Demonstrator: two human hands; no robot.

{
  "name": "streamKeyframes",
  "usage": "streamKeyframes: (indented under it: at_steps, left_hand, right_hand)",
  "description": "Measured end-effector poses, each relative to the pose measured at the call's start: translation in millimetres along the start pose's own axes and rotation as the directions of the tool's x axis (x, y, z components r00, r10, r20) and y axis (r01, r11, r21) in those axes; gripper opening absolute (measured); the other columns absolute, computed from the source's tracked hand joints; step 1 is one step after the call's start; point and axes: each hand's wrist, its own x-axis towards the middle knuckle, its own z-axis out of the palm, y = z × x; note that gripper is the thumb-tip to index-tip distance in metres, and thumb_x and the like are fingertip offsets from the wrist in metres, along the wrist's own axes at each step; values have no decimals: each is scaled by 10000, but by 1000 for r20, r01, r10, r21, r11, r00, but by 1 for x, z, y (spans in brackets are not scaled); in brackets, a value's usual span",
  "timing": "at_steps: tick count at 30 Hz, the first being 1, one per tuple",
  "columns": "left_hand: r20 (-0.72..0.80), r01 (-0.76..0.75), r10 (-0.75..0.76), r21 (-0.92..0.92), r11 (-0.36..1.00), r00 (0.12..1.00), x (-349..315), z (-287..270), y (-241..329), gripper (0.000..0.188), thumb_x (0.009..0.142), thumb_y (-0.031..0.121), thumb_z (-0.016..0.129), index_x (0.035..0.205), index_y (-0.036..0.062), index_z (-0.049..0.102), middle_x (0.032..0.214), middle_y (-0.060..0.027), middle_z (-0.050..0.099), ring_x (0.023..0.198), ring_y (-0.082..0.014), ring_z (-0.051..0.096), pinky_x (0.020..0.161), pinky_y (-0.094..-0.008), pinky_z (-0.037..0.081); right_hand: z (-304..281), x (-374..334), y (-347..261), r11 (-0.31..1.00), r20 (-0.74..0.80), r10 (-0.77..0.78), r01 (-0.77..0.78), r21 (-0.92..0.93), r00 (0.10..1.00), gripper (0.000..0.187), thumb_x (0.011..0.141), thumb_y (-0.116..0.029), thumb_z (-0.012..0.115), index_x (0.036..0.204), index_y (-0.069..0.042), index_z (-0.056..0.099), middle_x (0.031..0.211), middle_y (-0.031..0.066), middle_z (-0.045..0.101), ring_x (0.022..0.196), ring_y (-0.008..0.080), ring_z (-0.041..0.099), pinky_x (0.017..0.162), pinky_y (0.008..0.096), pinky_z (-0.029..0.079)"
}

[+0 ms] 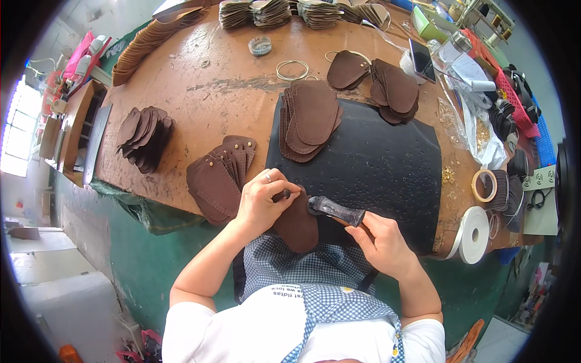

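My left hand [261, 196] is closed in a pinch over the top of a brown leather piece [298, 227]. A short dark rod-like tool [281, 195] pokes out between its fingers; its tip is hidden. My right hand [382, 243] grips a hammer [339, 212] with a dark, worn head, which lies close beside the leather piece and the left fingertips. The leather piece hangs over the near edge of a black pitted mat [387, 175]. Left of my left hand, a fanned stack of brown leather pieces with small brass-coloured studs [218, 178] rests on the table.
Brown leather stacks lie on the mat [310, 118], at its far right [395, 91] and at the left [145, 136]. A small round dish [259, 46] sits farther back. White tape roll [474, 235], tan tape roll [484, 185], phone [422, 60] and glass jar [454, 48] crowd the right.
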Motion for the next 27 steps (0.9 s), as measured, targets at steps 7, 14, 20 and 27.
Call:
streamKeyframes:
  at_steps: [7, 14, 20, 27]
  left_hand:
    - [-75, 63, -62, 11, 998, 995, -6, 7, 7, 145, 760, 40, 816, 901, 46, 782, 805, -59, 642, 780, -208, 623, 690, -329, 508]
    - [-39, 160, -166, -126, 979, 985, -4, -3, 11, 214, 776, 51, 825, 986, 62, 788, 867, -34, 626, 797, -157, 593, 712, -296, 482]
    - [-56, 207, -260, -457, 865, 964, 3, -18, 11, 184, 1044, 69, 504, 1086, -25, 656, 1057, -43, 606, 944, -114, 510, 903, -257, 421]
    - [-265, 120, -163, -173, 978, 950, -12, 0, -1, 170, 959, -45, 616, 1109, 11, 674, 1097, -124, 685, 978, -219, 685, 853, -322, 556]
  right_hand:
    - [-2, 1, -3, 1000, 10, 3, -3, -24, 1000, 224, 984, -153, 660, 1062, 57, 653, 913, 192, 702, 740, 321, 710, 642, 368, 558]
    - [-2, 1, -2, 999, 8, 4, -4, -40, 1000, 237, 990, -168, 651, 1062, 58, 652, 910, 197, 699, 736, 334, 704, 643, 372, 554]
    - [-3, 1, -4, 999, 0, -8, 8, -46, 1000, 244, 990, -172, 650, 1062, 61, 652, 909, 200, 698, 738, 342, 702, 647, 380, 551]
    - [-1, 2, -3, 999, 7, 8, -8, -34, 1000, 240, 986, -167, 654, 1067, 59, 652, 908, 201, 697, 742, 338, 704, 651, 382, 551]
